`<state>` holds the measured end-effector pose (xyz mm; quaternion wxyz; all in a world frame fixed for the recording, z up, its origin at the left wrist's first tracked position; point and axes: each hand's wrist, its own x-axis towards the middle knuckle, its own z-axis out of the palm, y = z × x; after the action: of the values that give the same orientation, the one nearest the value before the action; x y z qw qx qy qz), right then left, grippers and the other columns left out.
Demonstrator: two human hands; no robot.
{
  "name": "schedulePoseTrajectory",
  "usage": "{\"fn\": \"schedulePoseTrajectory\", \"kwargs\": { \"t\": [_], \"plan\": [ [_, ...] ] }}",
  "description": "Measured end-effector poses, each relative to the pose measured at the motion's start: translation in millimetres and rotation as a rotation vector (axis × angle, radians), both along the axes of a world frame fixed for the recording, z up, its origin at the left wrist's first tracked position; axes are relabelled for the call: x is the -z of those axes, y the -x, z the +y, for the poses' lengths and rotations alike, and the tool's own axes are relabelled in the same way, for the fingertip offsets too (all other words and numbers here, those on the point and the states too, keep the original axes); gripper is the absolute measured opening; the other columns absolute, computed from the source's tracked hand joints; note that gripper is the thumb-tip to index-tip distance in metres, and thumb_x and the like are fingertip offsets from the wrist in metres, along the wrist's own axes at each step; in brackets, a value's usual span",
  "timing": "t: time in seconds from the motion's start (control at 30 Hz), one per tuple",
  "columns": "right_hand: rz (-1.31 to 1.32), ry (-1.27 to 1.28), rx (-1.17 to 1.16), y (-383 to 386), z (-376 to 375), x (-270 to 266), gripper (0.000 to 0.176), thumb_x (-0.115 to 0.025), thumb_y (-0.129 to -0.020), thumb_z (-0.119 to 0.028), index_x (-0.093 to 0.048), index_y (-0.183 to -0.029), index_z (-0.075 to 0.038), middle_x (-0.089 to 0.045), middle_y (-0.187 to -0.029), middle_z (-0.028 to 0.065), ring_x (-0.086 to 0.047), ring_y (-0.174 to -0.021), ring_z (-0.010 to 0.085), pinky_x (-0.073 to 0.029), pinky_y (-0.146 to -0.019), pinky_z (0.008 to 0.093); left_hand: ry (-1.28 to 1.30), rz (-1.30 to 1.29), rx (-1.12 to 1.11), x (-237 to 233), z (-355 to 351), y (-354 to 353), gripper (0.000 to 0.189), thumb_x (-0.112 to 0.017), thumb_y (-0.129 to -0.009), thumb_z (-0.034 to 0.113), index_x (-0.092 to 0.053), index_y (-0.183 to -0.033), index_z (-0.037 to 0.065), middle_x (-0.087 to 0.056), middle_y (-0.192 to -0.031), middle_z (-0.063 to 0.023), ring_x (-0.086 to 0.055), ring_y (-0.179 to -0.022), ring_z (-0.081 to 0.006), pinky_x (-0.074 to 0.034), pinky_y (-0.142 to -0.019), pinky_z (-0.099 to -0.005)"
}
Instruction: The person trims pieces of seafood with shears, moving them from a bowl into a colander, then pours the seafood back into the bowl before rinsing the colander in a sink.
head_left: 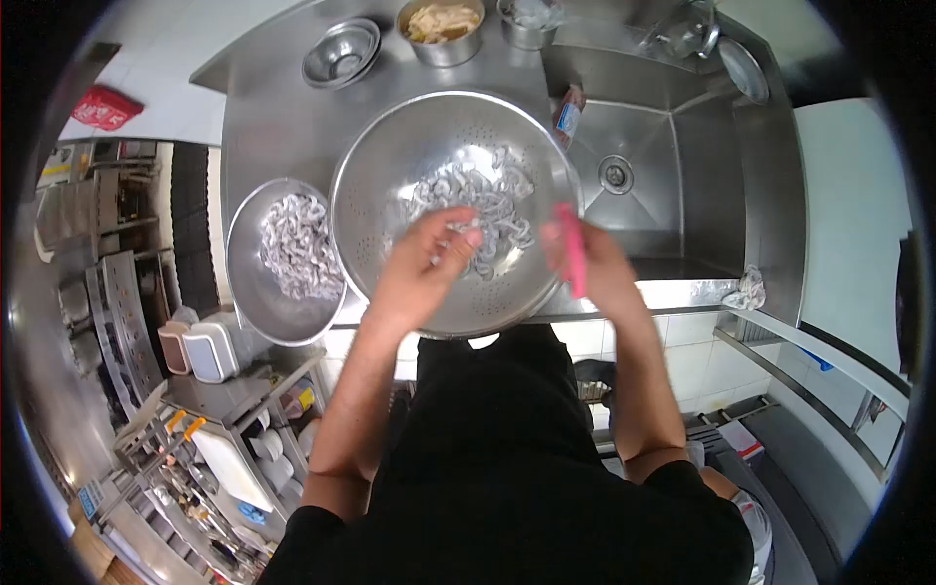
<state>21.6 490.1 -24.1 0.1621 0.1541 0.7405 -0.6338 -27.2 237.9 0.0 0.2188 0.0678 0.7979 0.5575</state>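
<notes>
Colander (pixel 390 166), one, large and perforated, stands on the steel table (pixel 273 127) at the near edge; a loose heap of pale strips (pixel 492 190) lies in its middle, too many and too tangled to count. Two hands are at it, both forearms bare and stretched forward from the body. The left hand (pixel 429 255) reaches over the colander's near rim, palm down, its fingers (pixel 460 234) curled together on the near edge of the pale strips. The right hand (pixel 600 268) is at the colander's right rim, its fingers wrapped around one pink tool (pixel 573 249) held roughly upright; the tool is blurred and its kind cannot be told.

Just left of the colander sits one metal bowl (pixel 244 263) holding more strips (pixel 297 244) of the same kind. Beyond the colander stand one small bowl (pixel 341 54), one pot (pixel 448 54) with yellowish food (pixel 439 21) inside, and one metal container (pixel 526 29) whose contents cannot be told. Right of the colander is one sink (pixel 634 127); one small packet (pixel 568 115) lies between the two.
</notes>
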Motion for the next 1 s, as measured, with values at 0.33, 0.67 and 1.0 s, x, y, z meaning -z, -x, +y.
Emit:
{"fn": "schedulePoseTrajectory", "kwargs": {
  "t": [0.33,0.67,1.0],
  "plan": [
    [0.349,-0.388,-0.333,-7,-78,6,0.041,-0.073,-0.087,-0.035,-0.062,-0.103,0.001,-0.07,-0.091,0.0206,-0.067,-0.092,0.0433,-0.052,-0.082,0.0534,-0.005,-0.176,-0.06,-1,-7,-20,0.025,-0.065,-0.105,0.02,-0.063,-0.121,0.0,-0.065,-0.096,-0.0012,-0.056,-0.09,-0.0076,-0.047,-0.081,-0.0261],
    [0.435,-0.083,-0.057,8,-78,-1,0.033,-0.082,-0.086,-0.019,-0.069,-0.112,-0.004,-0.074,-0.102,0.0134,-0.07,-0.098,0.0318,-0.055,-0.086,0.042,-0.174,-0.043,-0.26,12,-1,-28,0.013,-0.062,-0.104,0.012,-0.059,-0.107,0.0,-0.071,-0.094,-0.0088,-0.069,-0.078,-0.0124,-0.054,-0.072,-0.0287],
    [0.554,0.01,0.167,29,-68,16,0.012,-0.076,-0.092,-0.007,-0.073,-0.103,-0.003,-0.075,-0.099,0.0078,-0.07,-0.093,0.0181,-0.054,-0.086,0.0311,-0.239,-0.122,-0.348,4,2,-29,0.012,-0.059,-0.106,0.012,-0.061,-0.106,0.001,-0.071,-0.098,-0.0066,-0.066,-0.083,-0.0121,-0.055,-0.075,-0.0291]
  ]
}}
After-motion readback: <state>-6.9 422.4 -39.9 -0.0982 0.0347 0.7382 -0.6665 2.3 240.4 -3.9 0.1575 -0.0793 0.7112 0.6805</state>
